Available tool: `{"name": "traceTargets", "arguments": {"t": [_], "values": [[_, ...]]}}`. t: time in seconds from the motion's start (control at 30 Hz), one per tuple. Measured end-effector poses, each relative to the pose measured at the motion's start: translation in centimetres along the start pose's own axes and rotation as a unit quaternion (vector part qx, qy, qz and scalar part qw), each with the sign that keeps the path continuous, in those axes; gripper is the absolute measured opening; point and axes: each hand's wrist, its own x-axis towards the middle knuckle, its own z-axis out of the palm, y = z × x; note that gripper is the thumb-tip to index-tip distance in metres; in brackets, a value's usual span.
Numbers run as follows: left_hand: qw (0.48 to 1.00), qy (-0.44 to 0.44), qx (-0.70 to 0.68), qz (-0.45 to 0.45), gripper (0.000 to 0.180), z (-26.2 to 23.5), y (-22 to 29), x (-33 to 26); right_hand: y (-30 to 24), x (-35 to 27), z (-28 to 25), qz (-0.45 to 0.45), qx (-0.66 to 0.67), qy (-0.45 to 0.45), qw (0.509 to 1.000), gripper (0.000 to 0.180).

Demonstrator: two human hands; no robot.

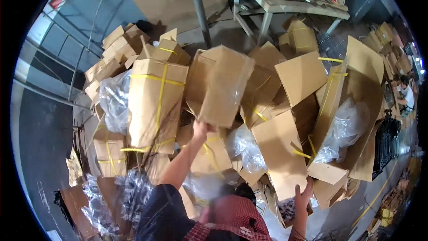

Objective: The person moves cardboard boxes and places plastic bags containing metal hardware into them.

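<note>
My left hand (203, 127) reaches forward and grips the lower edge of a raised, tilted brown cardboard box (226, 87). The fingers are mostly hidden behind the cardboard. At the lower right, my right hand (303, 193) has its thumb and fingers apart, beside the bottom corner of an opened cardboard box (280, 151); whether it touches the corner I cannot tell. Left of the raised box stands a tall carton (151, 102) with yellow straps. Clear plastic wrap (246, 148) bulges out between the boxes in the middle.
Boxes are heaped all around, among them a large open carton (363, 120) holding plastic film (343, 129). A wooden table (303, 9) piled with scraps and a metal post (199, 9) stand behind. Metal railing (73, 76) lines the left. Another person (406, 94) is far right.
</note>
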Motion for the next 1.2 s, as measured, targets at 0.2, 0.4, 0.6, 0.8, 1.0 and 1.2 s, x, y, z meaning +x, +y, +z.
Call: {"name": "traceTargets", "arguments": {"t": [0.2,0.4,0.6,0.8,1.0,1.2], "values": [[0.997,-0.03,0.051,-0.045,0.034,-6.3,-1.8,-19.3,-12.3,-0.9,-4.4,-0.026,0.237,-0.034,0.97,0.049],[0.952,0.054,0.301,-0.003,0.03,-13.7,-1.6,-30.7,-15.9,-3.9,-5.8,0.156,0.454,-0.16,0.863,0.035],[0.85,-0.009,0.522,0.073,0.036,-24.5,-7.8,-34.8,-16.7,-6.7,-1.9,0.053,0.328,-0.376,0.865,0.047],[0.868,-0.006,0.495,-0.018,0.039,-22.5,-10.2,-40.1,-13.1,-10.9,-1.1,-0.102,0.109,-0.284,0.947,0.064],[0.793,-0.059,0.603,0.063,0.046,-16.8,-11.3,-47.0,-3.4,-18.3,-3.8,-0.021,0.201,-0.166,0.965,0.045],[0.571,-0.136,0.718,0.373,0.048,-14.2,-20.3,-53.2,14.0,-30.1,-6.6,0.109,0.215,-0.123,0.962,0.031]]}}
